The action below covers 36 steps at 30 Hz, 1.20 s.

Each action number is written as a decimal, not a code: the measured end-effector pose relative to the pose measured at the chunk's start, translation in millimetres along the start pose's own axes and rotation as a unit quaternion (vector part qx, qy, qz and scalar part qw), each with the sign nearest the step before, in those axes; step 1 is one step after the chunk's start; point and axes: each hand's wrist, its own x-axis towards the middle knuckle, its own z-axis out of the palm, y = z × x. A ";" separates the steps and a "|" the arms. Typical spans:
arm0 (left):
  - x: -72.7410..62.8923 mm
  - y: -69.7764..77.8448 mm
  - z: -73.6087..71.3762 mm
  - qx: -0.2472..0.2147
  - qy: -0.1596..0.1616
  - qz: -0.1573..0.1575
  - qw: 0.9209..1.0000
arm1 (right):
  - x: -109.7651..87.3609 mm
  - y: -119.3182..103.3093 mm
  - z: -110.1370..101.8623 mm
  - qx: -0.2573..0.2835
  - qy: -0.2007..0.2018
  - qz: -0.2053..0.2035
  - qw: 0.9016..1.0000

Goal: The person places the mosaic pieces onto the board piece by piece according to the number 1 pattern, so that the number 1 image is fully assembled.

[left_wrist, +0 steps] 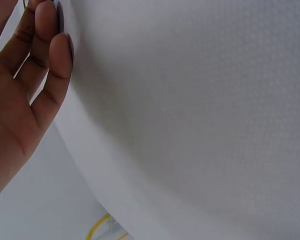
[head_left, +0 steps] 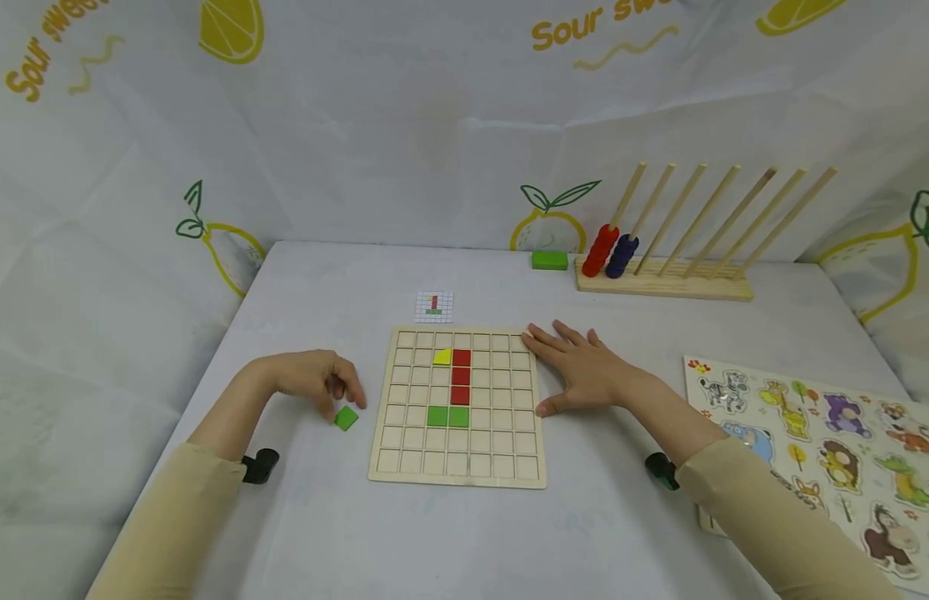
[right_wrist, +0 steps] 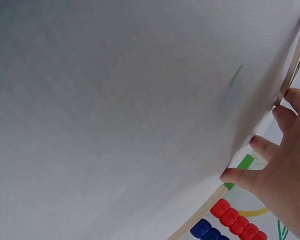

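My left hand (head_left: 314,379) is left of the wooden grid board (head_left: 382,417), its thumb and fingers bent around a green square tile (head_left: 347,418) close over the table. In the left wrist view the curled fingers (left_wrist: 60,55) show, while the tile is out of sight. On the board a yellow quarter-round tile (head_left: 442,357) sits beside a column of three red tiles (head_left: 461,376), with two green tiles (head_left: 437,416) below. My right hand (head_left: 584,367) lies spread, fingertips at the board's upper right edge and thumb by its right side.
A small pattern card (head_left: 434,307) lies behind the board. At the back right are a green block (head_left: 550,261) and a wooden peg rack (head_left: 662,285) with red beads (head_left: 601,251) and blue beads (head_left: 622,256). An animal puzzle board (head_left: 809,442) lies at the right.
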 end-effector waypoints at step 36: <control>11.0 0.4 13.9 0.044 0.044 -0.026 0.998 | -0.1 -1.0 -1.1 -0.004 -0.004 0.002 1.000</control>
